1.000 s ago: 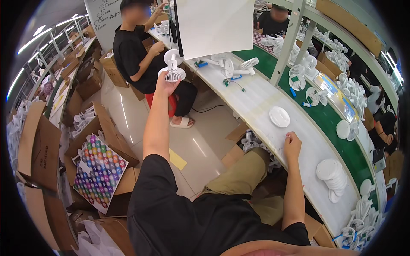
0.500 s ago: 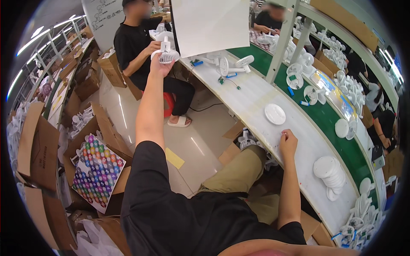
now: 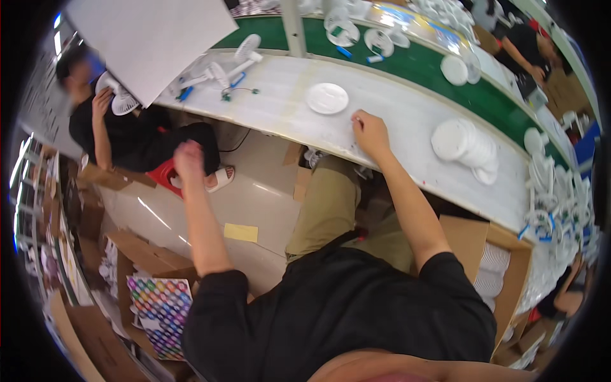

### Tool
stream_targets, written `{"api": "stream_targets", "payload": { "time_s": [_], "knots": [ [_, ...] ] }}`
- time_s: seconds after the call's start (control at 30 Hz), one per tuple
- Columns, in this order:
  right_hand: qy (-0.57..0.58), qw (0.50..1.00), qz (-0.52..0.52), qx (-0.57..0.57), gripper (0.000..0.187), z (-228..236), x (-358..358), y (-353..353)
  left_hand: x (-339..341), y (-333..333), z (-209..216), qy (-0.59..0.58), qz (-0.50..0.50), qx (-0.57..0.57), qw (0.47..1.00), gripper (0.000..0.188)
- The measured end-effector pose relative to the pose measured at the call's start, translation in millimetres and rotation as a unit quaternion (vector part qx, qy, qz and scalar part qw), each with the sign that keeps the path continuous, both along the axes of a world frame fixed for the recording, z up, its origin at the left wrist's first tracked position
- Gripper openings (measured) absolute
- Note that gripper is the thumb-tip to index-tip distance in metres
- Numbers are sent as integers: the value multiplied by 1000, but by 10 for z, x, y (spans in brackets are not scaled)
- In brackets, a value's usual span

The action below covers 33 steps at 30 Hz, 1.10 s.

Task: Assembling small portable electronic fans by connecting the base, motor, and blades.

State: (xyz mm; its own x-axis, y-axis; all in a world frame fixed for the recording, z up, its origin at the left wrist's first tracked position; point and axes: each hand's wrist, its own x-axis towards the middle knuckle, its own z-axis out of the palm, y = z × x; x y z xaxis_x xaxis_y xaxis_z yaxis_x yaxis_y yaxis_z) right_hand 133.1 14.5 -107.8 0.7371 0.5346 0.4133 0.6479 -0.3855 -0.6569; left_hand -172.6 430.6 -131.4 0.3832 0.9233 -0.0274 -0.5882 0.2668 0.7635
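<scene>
My left hand (image 3: 189,160) is in the air over the floor, left of the table, smeared by motion so its fingers cannot be read; no object shows in it. Resting at the table's near edge, my right hand (image 3: 370,134) has its fingers closed in a pinch; whatever is in them is too small or hidden. Just left of it lies a round white plastic cover (image 3: 328,99). A seated co-worker at the far left holds a white fan (image 3: 121,100).
A pile of round white covers (image 3: 453,140) lies to the right on the white table (image 3: 401,121). Fan parts (image 3: 219,75) and a small green circuit board with wires lie at its left. Behind runs a green conveyor belt (image 3: 407,57). Open cardboard boxes (image 3: 468,245) stand at both sides.
My left hand has let go of the white fan and drawn back toward me; the co-worker now holds it. The view has turned rightward. My right hand stays near the round cover.
</scene>
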Motion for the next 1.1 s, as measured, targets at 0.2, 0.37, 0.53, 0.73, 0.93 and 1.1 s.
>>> {"api": "stream_targets", "payload": {
  "time_s": [0.2,0.37,0.53,0.73,0.93,1.1],
  "knots": [
    [8,1000,-14,7,14,-59,9,-23,1095,-2200,-291,341,-269,430,792,11],
    [-15,1000,9,4,15,-132,87,-50,2131,-2124,520,319,-99,536,775,14],
    [-8,997,31,74,13,-41,20,-70,1674,-1142,952,300,-162,426,838,12],
    [37,998,46,29,16,6,-3,-59,-268,533,1623,260,190,219,921,10],
    [17,999,50,14,17,-6,28,-49,-798,673,1702,426,62,215,877,60],
    [17,999,49,15,17,-21,9,-61,-605,537,1884,349,90,213,908,82]
  ]
}}
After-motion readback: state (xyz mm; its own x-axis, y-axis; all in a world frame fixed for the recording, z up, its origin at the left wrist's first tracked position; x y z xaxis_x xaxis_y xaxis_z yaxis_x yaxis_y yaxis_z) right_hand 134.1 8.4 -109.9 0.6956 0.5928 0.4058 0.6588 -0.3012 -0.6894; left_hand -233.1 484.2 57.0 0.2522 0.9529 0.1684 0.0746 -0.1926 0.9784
